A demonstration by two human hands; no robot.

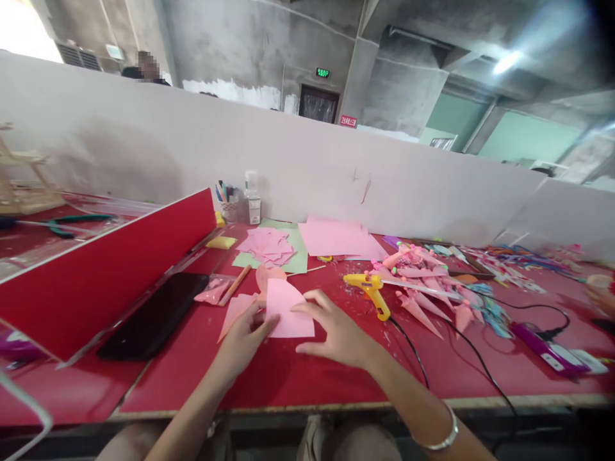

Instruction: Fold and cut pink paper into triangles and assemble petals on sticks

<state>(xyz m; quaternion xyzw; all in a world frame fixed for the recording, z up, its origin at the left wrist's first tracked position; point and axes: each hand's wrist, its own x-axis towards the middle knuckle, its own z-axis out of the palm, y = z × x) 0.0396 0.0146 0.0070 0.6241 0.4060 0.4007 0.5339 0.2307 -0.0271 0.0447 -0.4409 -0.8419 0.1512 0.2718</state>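
A pink quarter-circle sheet of paper [289, 314] is held up in front of me over the red table. My left hand [247, 330] pinches its left edge between thumb and fingers. My right hand [331, 330] is at the right side, its fingers apart and the index fingertip at the curved edge; whether it grips the paper I cannot tell. Just behind the left hand lie more pink paper pieces [234, 312], partly hidden. A yellow glue gun [372, 291] rests to the right, beside a pile of pink paper cones [423, 282].
A black phone-like slab [154, 317] lies left, beside a red divider [120, 269]. Farther back are pink scraps [269, 246] on a green sheet [300, 250], larger pink sheets [339, 238], a pen cup [229, 208] and a bottle [253, 202]. Black cords cross the right side to a purple power strip [550, 351].
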